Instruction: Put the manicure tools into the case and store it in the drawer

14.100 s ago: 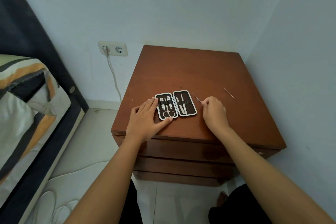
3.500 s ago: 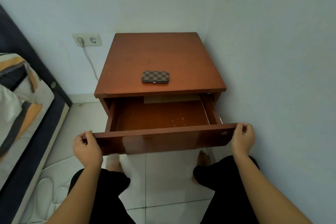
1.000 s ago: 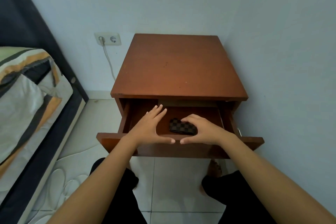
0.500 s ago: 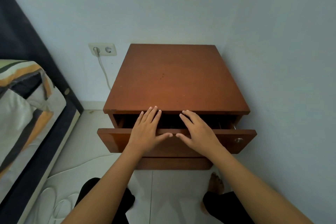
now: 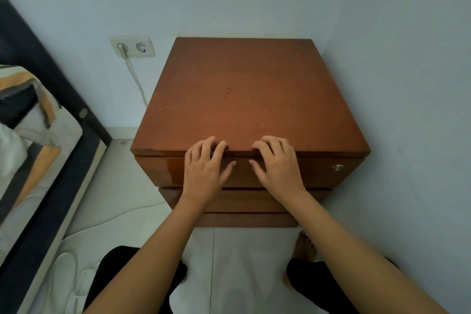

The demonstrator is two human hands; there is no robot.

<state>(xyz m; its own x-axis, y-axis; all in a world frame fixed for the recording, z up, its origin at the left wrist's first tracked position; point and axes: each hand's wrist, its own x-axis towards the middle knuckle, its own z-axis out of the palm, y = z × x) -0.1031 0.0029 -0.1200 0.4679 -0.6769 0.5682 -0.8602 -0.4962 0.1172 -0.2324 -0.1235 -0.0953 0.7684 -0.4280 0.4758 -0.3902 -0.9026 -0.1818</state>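
Nightstand [image 5: 239,89] is brown wood, top matt with a few dark specks; drawer front [image 5: 163,171] glossier, catching light, with a small shiny metal lock [image 5: 337,167]. Floor tiles [image 5: 244,262] smooth, pale; bedding [image 5: 28,135] soft cloth; wall socket [image 5: 132,46] smooth plastic.

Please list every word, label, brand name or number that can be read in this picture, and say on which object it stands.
There are none. The nightstand, its top drawer, the wall socket and the bedding carry no readable text; the small round lock on the drawer front shows no marking at this size.

Glossy brown drawer [image 5: 316,172] fully shut
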